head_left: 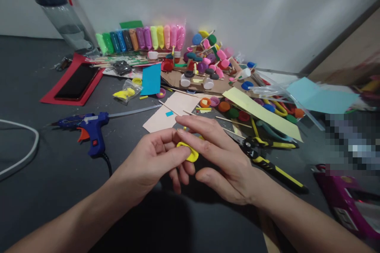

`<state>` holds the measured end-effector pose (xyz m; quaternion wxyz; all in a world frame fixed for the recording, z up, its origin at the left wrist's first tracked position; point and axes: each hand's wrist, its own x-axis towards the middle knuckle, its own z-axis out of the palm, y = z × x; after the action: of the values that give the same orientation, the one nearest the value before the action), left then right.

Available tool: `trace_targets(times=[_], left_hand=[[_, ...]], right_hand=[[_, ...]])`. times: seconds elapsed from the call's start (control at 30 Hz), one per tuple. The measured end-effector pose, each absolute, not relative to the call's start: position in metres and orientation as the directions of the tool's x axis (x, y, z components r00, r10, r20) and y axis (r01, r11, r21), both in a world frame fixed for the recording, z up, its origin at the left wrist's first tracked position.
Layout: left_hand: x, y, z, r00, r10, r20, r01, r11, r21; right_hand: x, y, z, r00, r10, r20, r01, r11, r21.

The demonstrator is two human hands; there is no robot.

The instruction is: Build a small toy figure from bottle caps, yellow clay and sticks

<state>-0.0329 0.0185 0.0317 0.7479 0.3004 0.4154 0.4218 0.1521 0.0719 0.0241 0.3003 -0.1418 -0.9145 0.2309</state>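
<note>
Two bare hands at a yellow piece above a dark grey surface point(56, 182).
The left hand point(152, 156) has its grip closed on a flat, rounded, soft-looking yellow piece point(193, 156), pinched beneath the thumb, in the air before the pale pink paper sheet point(160, 120). The right hand point(227, 162) has its grip open — fingers extended across the left fingertips, thumb apart; whether it touches the piece cannot be told. To the left lies a blue plastic glue gun point(97, 128); to the right, a metal tool with black-and-yellow handles point(280, 174). Near the surface's back edge — multicoloured modelling-material packets point(138, 39) in a row.
</note>
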Motion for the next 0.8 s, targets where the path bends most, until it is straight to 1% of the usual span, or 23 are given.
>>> trace_targets(times=[0.37,0.57,0.8], left_hand=[[-0.0323,0.0188,0.0324,0.320,0.875,-0.363,-0.339,0.463,0.819],[-0.0324,0.0192,0.0330,0.309,0.875,-0.372,-0.338,0.466,0.817],[-0.0324,0.0175,0.0310,0.341,0.863,-0.373,-0.309,0.477,0.823]], right_hand=[[0.1536,0.0716,0.0281,-0.752,0.430,0.500,0.119,0.834,-0.538],[0.1531,0.0708,0.0275,-0.718,0.469,0.514,0.140,0.821,-0.554],[0.1532,0.0720,0.0289,-0.694,0.523,0.494,0.141,0.773,-0.619]])
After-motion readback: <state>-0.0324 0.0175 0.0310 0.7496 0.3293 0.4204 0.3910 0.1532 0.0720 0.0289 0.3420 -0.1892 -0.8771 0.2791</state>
